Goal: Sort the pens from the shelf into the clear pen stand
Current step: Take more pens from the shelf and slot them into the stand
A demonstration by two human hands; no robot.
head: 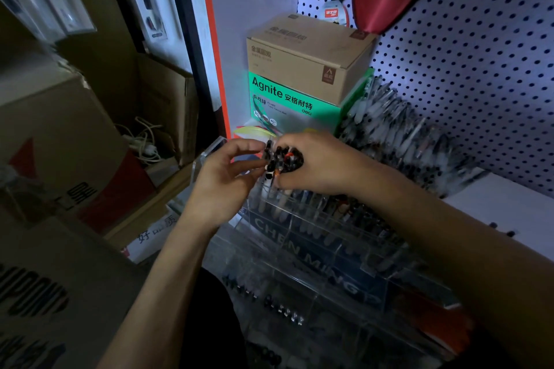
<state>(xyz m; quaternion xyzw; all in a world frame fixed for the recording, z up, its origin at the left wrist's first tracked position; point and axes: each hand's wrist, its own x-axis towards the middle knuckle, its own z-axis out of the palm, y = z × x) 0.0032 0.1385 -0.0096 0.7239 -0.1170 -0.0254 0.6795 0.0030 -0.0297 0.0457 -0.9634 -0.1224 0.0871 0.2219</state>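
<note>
Gripping a bundle of pens [281,159], the right hand [317,163] curls around them above the clear pen stand [314,252].
Left hand [223,180] meets the bundle's left side, its fingertips [263,163] pinching one pen there; pen barrels hang into the stand's top tier.

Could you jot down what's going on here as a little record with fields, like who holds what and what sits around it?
Setting: dim shop shelf backed by a white pegboard
Right hand: grips a bundle of dark-capped pens
Left hand: fingers pinch one pen at the bundle's edge
Below the hands: clear acrylic tiered pen stand, partly filled with pens
Behind: brown cardboard box stacked on a green Agnite box
Right of boxes: pile of pale loose pens
</note>
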